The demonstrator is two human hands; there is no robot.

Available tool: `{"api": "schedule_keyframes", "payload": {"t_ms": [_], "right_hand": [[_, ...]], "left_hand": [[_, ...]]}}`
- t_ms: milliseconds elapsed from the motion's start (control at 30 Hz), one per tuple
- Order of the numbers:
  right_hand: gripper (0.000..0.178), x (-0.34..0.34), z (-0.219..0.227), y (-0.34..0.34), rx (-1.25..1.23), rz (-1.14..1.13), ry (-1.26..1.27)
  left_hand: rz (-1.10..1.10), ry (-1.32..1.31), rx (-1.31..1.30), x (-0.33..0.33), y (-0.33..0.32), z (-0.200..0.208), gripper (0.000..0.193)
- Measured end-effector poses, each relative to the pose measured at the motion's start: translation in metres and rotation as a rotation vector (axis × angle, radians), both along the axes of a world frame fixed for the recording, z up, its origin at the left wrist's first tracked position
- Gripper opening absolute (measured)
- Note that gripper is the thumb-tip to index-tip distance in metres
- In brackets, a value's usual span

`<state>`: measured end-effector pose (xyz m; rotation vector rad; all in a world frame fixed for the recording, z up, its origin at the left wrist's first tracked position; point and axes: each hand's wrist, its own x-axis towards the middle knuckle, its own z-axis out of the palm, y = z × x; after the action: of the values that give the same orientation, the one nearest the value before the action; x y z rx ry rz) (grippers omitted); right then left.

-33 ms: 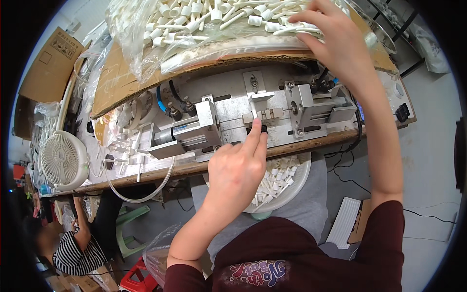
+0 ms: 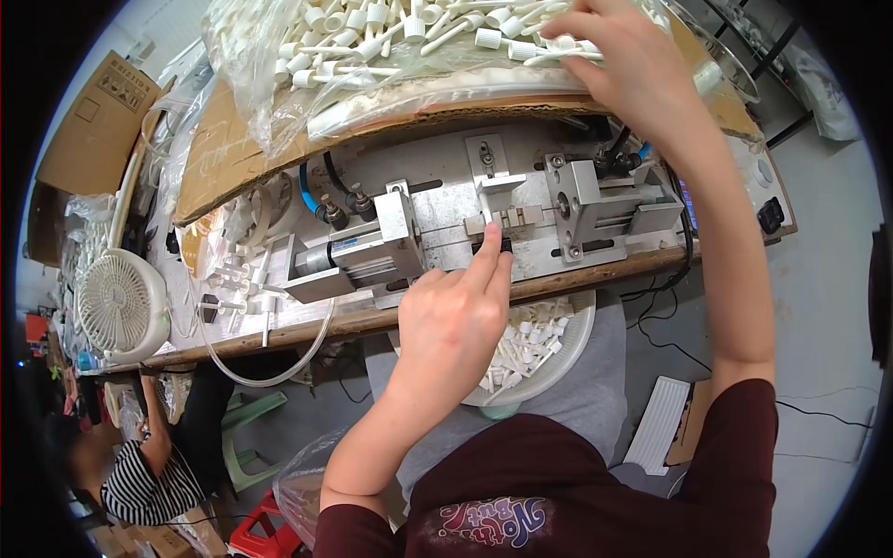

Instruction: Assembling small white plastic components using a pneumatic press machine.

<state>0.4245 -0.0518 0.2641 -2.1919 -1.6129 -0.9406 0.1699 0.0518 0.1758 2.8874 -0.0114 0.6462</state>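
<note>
My left hand (image 2: 451,321) reaches over the bench edge, index finger stretched out and its tip on a small white stick-like piece (image 2: 486,210) in the metal fixture (image 2: 528,217). Its other fingers are partly bent and the thumb is hidden. At the upper right, my right hand (image 2: 642,70) is over a heap of white ribbed caps with stems (image 2: 372,33). Its thumb and fingers are apart, with a few caps between and behind them; none looks gripped. Metal clamp blocks, one on the left (image 2: 372,244) and one on the right (image 2: 595,209), flank the fixture.
The heap lies on clear plastic film over a cardboard sheet (image 2: 209,177). Below the bench edge sits a white basket (image 2: 584,349) of similar pieces. A white fan (image 2: 121,302) and a clear looped tube (image 2: 265,383) are at left. Another person (image 2: 153,484) sits lower left.
My right hand has shifted slightly left over the heap of caps, its fingers still spread. The left index finger stays in nearly the same spot at the fixture.
</note>
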Motion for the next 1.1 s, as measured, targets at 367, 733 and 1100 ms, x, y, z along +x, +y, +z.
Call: {"api": "schedule_keyframes", "payload": {"t_ms": [367, 733, 1100], "right_hand": [[0.017, 0.004, 0.023, 0.038, -0.364, -0.014, 0.319], [0.035, -0.019, -0.015, 0.013, 0.204, 0.342, -0.037], [0.018, -0.121, -0.059, -0.035, 0.480, 0.666, 1.418]], "left_hand": [[0.028, 0.019, -0.084, 0.000, 0.002, -0.002, 0.024], [-0.020, 0.028, -0.485, -0.008, 0.006, 0.007, 0.045], [-0.292, -0.118, -1.075, -0.029, 0.023, 0.027, 0.052]]}}
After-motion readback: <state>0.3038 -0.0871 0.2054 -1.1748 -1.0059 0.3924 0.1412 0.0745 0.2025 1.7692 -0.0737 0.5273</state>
